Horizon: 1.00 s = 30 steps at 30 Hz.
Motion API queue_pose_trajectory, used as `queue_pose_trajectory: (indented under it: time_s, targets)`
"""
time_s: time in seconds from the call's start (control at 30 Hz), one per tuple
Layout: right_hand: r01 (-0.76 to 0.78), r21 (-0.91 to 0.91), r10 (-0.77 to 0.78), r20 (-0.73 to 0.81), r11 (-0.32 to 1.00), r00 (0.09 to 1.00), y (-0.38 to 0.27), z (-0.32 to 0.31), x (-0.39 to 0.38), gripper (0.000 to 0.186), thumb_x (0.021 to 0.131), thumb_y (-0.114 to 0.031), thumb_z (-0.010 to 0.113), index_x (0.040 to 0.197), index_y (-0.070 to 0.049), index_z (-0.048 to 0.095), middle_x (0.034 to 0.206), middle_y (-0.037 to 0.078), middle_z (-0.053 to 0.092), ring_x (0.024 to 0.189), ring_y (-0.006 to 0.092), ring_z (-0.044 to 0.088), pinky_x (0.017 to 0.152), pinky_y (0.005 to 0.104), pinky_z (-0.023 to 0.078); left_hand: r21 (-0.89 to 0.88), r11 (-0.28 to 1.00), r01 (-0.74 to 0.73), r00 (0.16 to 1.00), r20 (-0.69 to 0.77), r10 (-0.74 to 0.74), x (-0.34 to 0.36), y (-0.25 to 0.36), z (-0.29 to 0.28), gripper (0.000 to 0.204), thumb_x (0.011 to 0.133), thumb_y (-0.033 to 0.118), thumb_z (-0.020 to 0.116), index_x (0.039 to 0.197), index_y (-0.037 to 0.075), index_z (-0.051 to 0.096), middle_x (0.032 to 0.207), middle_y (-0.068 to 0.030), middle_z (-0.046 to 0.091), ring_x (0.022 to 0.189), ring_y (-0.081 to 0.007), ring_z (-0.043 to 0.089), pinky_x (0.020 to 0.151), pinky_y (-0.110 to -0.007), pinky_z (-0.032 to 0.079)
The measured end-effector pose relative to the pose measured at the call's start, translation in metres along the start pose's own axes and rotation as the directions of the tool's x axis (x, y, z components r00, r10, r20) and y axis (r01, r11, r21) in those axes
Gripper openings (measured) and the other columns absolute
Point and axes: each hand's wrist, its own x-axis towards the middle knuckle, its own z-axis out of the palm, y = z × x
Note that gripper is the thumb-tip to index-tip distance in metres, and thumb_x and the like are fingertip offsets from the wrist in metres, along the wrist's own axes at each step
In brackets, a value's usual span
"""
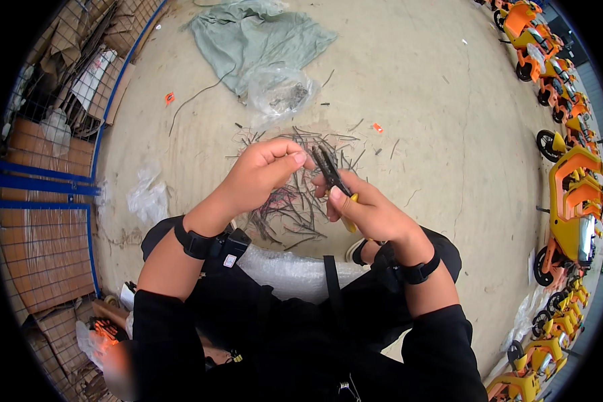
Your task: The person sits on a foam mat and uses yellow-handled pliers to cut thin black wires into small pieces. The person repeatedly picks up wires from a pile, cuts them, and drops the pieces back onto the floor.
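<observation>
Above the concrete floor (435, 100), over a loose tangle of dark wires (287, 209) — gripping black-headed pliers (327, 169) with yellow handles in the right hand (365, 208), tips pointing away from the body and slightly left. Curled narrow at the left hand (261, 171), with thumb against forefinger, just beside the plier tips — impossible to tell whether pinching anything thin. Beyond the wires, on the same floor, a clear plastic bag (281, 97) beside a grey-green cloth (248, 40); well apart to the right, a row of yellow-and-orange scooters (573, 201)
</observation>
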Motion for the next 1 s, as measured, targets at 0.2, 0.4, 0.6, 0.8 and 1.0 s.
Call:
queue_pose_trajectory:
  time_s: [0.2,0.4,0.6,0.8,1.0]
  targets:
    - [-0.022,0.132,0.016,0.045,0.991,0.999,0.003,-0.002,0.002,0.045,0.101,-0.033,0.049,0.131,0.001,0.047,0.104,0.007,0.058,0.079,0.0093,0.051,0.074,0.0260,0.047,0.000,1.000,-0.030,0.998,-0.057,0.030,0.003,0.002,-0.002,0.022,0.098,0.020,0.052,0.096,0.002,0.065,0.058,0.0104,0.038,0.051,0.0000,0.029,0.047,-0.020,0.023]
    - [-0.014,0.124,0.011,0.027,0.992,1.000,0.005,0.002,0.004,0.043,0.101,-0.032,0.049,0.130,0.000,0.048,0.104,0.007,0.058,0.080,0.0092,0.051,0.074,0.0258,0.047,0.043,0.999,0.033,0.999,-0.023,-0.032,0.001,-0.003,-0.004,0.023,0.097,0.022,0.053,0.094,0.003,0.066,0.058,0.0098,0.039,0.052,-0.0007,0.031,0.048,-0.020,0.026]
    - [-0.007,0.102,0.006,0.016,0.995,1.000,0.005,0.000,0.006,0.042,0.101,-0.031,0.049,0.129,0.000,0.048,0.100,0.006,0.059,0.075,0.0087,0.051,0.070,0.0250,0.046,0.098,0.994,0.052,0.998,-0.024,-0.050,0.004,-0.005,-0.004,0.023,0.097,0.023,0.054,0.093,0.004,0.066,0.058,0.0092,0.040,0.053,-0.0018,0.034,0.049,-0.021,0.029]
    - [-0.014,0.056,0.015,-0.009,0.998,1.000,0.012,-0.002,0.008,0.044,0.100,-0.033,0.050,0.127,0.001,0.050,0.101,0.007,0.060,0.074,0.0089,0.052,0.067,0.0252,0.047,0.108,0.992,0.071,0.997,-0.015,-0.069,0.005,-0.005,-0.003,0.023,0.097,0.022,0.054,0.093,0.003,0.066,0.058,0.0087,0.041,0.054,-0.0018,0.035,0.049,-0.021,0.030]
    - [-0.024,-0.068,0.015,-0.131,0.997,0.991,0.015,0.002,0.009,0.043,0.098,-0.038,0.054,0.123,-0.003,0.056,0.085,0.000,0.057,0.069,0.0070,0.048,0.060,0.0244,0.043,0.090,0.995,0.046,0.999,0.009,-0.047,0.006,-0.014,-0.006,0.024,0.097,0.023,0.054,0.097,0.002,0.065,0.060,0.0091,0.041,0.053,-0.0011,0.032,0.049,-0.020,0.024]
